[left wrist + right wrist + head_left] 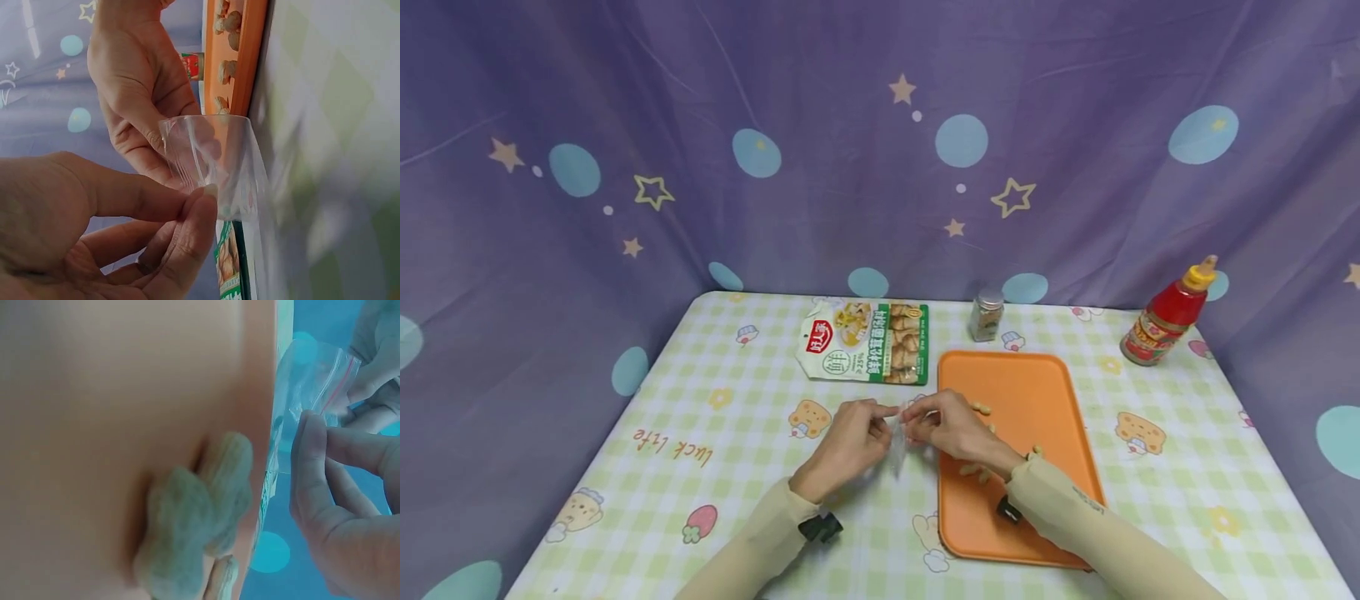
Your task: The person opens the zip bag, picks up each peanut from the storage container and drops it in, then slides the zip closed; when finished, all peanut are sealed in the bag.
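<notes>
Between the two hands hangs a small clear zip bag (234,165), with a pink line along its seal in the right wrist view. My left hand (859,437) pinches its top edge between thumb and index finger. On the opposite side of that edge, my right hand (951,429) pinches the bag with thumb and fingertips. The bag looks flat and see-through. Just right of it lies an orange tray (1022,379), and my right forearm crosses over it. Several peanuts in their shells (178,531) lie on the tray, some hidden beneath the right hand and forearm.
Behind the hands lies a green and white food pouch (865,342). A small glass spice jar (987,317) stands behind the tray, and a red sauce bottle (1168,312) with a yellow cap stands at the back right. A purple curtain (850,167) borders the checked tablecloth (700,400).
</notes>
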`<state>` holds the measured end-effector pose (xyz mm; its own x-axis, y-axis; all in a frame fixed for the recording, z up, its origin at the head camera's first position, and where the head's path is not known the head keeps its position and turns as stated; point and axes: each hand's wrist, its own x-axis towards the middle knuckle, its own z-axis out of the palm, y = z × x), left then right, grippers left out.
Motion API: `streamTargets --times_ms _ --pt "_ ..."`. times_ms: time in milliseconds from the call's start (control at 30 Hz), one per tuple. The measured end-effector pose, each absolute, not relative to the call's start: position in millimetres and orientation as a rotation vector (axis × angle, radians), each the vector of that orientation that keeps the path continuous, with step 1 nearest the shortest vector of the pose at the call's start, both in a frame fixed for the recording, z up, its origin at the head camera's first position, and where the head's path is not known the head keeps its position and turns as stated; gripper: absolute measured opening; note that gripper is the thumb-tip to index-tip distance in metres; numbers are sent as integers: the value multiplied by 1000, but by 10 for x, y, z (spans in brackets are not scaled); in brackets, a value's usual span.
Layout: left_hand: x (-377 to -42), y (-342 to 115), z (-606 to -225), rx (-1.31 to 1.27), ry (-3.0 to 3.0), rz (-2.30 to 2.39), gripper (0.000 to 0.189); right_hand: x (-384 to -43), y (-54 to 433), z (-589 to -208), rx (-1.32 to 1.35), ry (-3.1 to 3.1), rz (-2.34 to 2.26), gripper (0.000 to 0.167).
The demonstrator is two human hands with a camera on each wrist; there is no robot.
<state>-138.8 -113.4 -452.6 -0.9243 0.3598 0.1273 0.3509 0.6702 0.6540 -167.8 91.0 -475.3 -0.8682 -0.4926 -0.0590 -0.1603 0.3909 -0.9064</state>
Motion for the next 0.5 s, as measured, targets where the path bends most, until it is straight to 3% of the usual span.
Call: streamTargets --times_ms 500 --pt "-1327 -1215 -4527 584 2885 1229 21 -1669 955 -4719 -510 2340 -1454 17"
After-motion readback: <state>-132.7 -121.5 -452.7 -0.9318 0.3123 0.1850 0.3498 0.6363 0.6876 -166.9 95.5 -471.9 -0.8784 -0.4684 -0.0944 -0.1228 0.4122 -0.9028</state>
